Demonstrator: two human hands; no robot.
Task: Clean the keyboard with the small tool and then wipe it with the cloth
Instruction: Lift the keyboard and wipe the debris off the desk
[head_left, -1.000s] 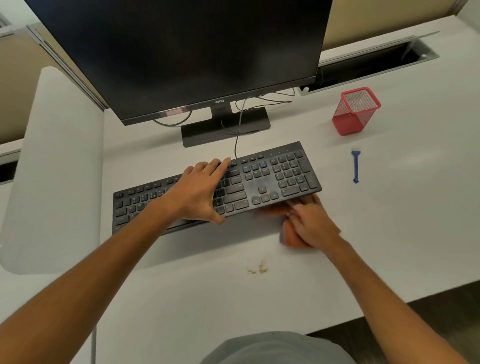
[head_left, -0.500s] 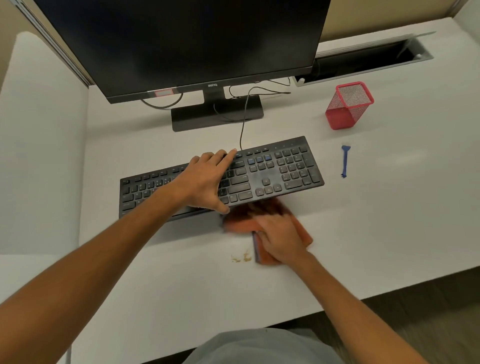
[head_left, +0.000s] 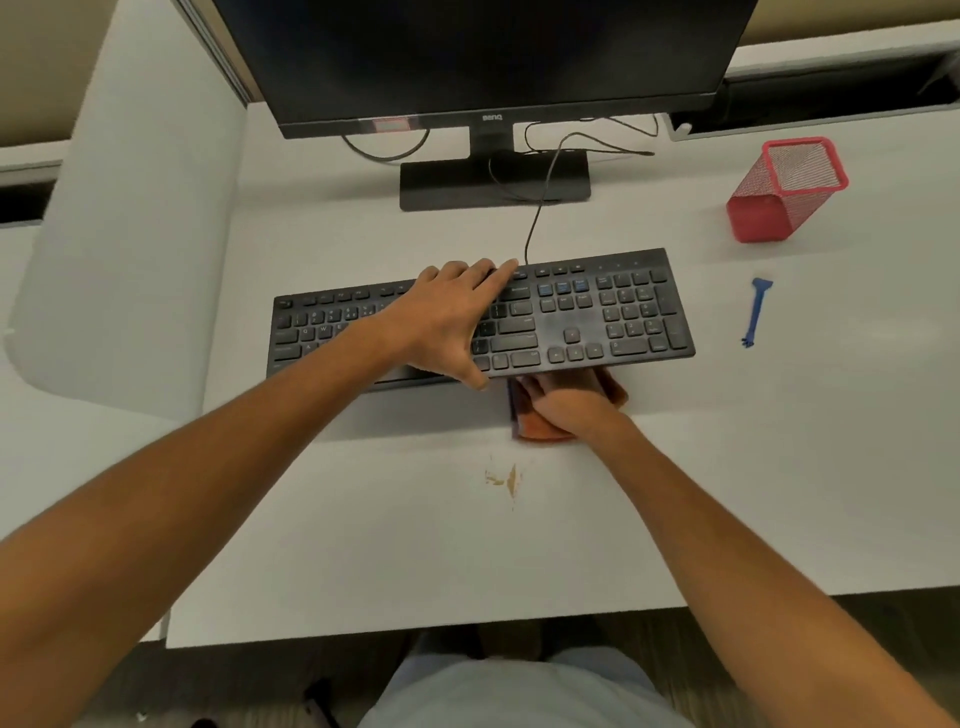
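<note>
Orange cloth (head_left: 545, 423) lies under right hand (head_left: 569, 402) fingers (grip unclear) against keyboard (head_left: 587, 317).

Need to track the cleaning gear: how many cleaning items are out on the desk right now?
2. The orange cloth lies under the right hand at the keyboard's front edge; the blue small tool lies alone right of the keyboard. The red mesh cup's inside isn't fully visible.
</note>
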